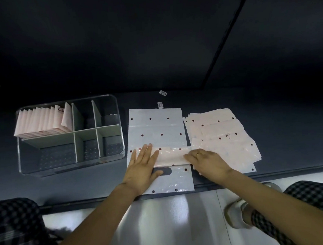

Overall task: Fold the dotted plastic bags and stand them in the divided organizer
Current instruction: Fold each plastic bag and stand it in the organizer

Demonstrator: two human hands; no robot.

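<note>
A pale dotted plastic bag lies flat on the dark table in front of me, with a folded pinkish band across its lower part. My left hand presses flat on the left end of that band, fingers straight. My right hand rests on the band's right end, fingers bent slightly, a ring on one finger. The clear divided organizer stands to the left; several folded pink bags stand in its back left compartment.
A loose pile of unfolded dotted bags lies right of the spread bag. Two small labels lie behind it. The table's front edge runs just below the bags. My knees and a shoe show below.
</note>
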